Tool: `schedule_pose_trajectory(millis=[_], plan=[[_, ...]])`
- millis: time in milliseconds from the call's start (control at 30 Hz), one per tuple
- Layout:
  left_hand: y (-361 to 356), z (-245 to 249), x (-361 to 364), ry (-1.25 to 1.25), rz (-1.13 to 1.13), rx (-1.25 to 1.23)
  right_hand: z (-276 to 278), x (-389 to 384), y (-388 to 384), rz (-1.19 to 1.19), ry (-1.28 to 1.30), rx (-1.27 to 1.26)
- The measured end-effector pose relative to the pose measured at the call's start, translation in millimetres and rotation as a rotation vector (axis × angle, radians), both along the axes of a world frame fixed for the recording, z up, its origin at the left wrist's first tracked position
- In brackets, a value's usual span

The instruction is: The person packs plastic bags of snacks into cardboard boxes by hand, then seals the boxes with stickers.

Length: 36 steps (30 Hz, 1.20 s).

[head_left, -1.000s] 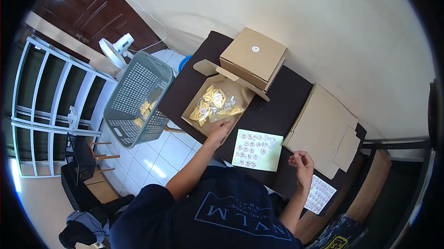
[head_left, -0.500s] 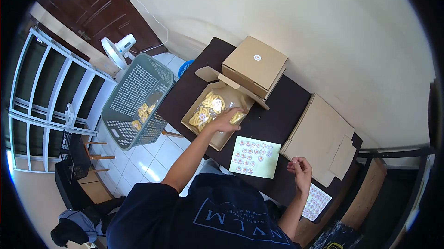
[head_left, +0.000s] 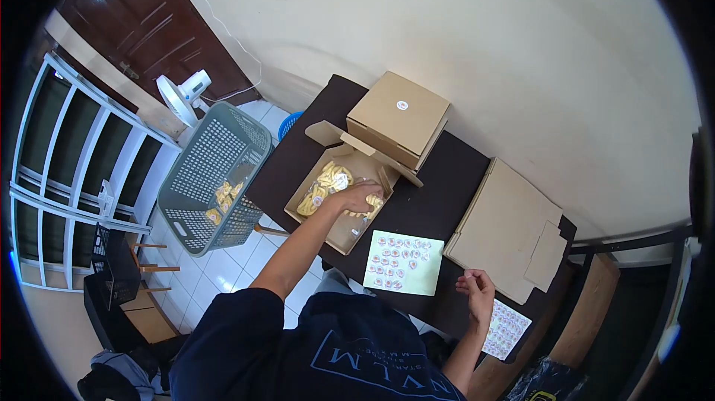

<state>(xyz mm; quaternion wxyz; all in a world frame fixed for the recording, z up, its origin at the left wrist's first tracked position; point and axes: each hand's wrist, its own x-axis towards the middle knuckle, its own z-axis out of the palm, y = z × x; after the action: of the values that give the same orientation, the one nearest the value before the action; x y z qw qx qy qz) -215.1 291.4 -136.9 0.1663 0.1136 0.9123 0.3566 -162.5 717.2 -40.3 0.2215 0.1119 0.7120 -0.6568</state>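
Note:
My left hand [head_left: 360, 196] reaches into an open cardboard box [head_left: 345, 241], its fingers closed on a clear packet of yellow snack pieces [head_left: 374, 204] at the box's right side. Other packets of yellow snacks [head_left: 328, 186] with round stickers lie beside it in the box. My right hand [head_left: 477, 289] hovers above the table's front right, fingers curled with the thumb and fingertips together. Whatever they may hold is too small to make out. Between my hands lies a pale sheet of round stickers [head_left: 404, 263], and a second sticker sheet [head_left: 507, 330] is beside my right wrist.
A closed box [head_left: 402, 107] with a round sticker stands behind the open one. Flattened cardboard boxes [head_left: 506, 226] lie on the dark table [head_left: 428, 200] at right. To the left, a grey-green basket [head_left: 216, 148] holds several snack packets; a white fan [head_left: 182, 96] stands beyond.
My left hand has lowered the snack packet further into the box's right side. My right hand stays near the sticker sheets. The whole view has shifted slightly.

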Motion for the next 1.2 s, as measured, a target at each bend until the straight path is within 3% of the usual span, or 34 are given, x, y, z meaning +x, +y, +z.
schedule_pose_trajectory(millis=[67,300,367,400,467,567,667,867,1000,1067,1133,1200], plan=[[9.0,30.0,0.9,-0.182,0.037,-0.04,-4.6,1.5,1.5,0.001,0.004,0.0],[6.8,30.1,7.9,-0.011,0.111,-0.113,-6.8,5.0,1.6,-0.015,-0.011,-0.001],[14.0,31.8,12.2,0.271,0.278,-0.244,-7.8,5.2,0.8,-0.01,-0.008,0.001],[20.5,35.0,14.3,0.273,0.278,-0.243,-8.3,5.2,0.1,-0.003,-0.006,0.001],[34.3,41.1,16.7,0.385,0.547,-0.275,-9.7,5.5,-0.4,-0.003,-0.01,-0.002],[26.9,-15.4,21.2,0.305,0.359,-0.365,-15.2,5.7,1.5,0.003,-0.007,-0.003],[31.0,17.7,26.0,0.1,0.294,-0.38,-16.7,6.4,1.7,0.011,-0.002,0.01],[27.9,-5.4,13.8,0.027,0.362,-0.394,-25.4,8.2,1.7,0.01,0.019,-0.012],[32.8,14.7,7.8,-0.134,0.33,-0.401,-24.2,7.7,-0.8,0.019,0.012,-0.024],[33.6,19.3,8.9,-0.113,0.323,-0.394,-22.0,5.6,-0.8,0.027,-0.015,-0.011],[34.2,12.0,16.6,0.102,0.447,-0.223,-14.4,4.0,-3.1,0.021,-0.021,-0.022],[30.3,3.3,30.5,0.072,0.364,-0.28,-15.9,3.9,-3.0,0.016,-0.042,-0.009]])
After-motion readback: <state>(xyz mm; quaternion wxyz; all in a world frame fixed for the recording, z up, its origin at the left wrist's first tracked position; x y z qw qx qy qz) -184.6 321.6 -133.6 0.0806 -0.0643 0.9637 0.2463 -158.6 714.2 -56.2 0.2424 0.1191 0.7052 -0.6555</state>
